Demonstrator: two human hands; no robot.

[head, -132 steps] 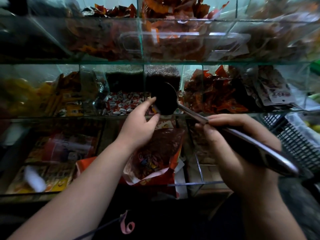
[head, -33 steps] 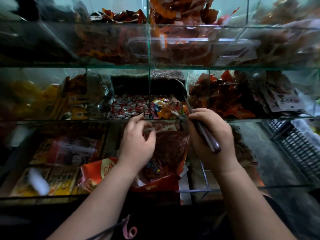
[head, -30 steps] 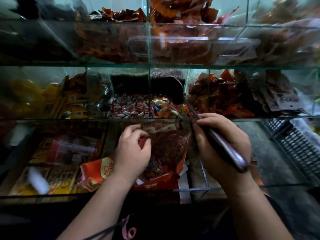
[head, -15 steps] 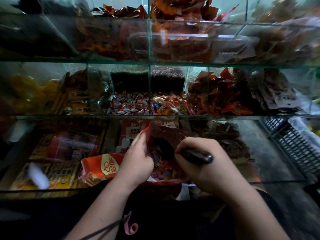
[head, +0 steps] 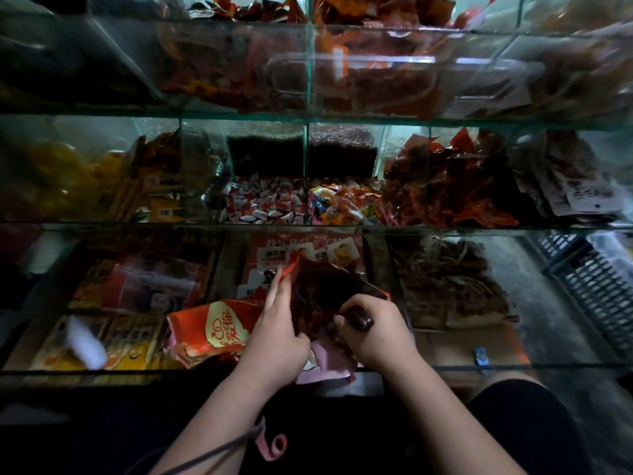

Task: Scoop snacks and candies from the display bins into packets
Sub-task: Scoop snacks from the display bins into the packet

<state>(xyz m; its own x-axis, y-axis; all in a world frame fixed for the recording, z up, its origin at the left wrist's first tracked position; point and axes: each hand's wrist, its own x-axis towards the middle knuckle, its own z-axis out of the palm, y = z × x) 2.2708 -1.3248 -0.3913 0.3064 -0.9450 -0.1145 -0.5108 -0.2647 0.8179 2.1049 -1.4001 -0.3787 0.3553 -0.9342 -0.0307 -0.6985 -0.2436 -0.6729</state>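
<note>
Bins (head: 310,80) of glass, dimly lit.

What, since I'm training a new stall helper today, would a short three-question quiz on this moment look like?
1. True or false: the right hand grips a scoop handle at the packet.
2. The left hand holds the edge of: A) the packet, B) a bottle, C) a plate.
3. Fill in: seen from the camera, the red-and-white candies lie to the ___ of the mixed-colour candies.

Key: 1 true; 2 A; 3 left.
</note>
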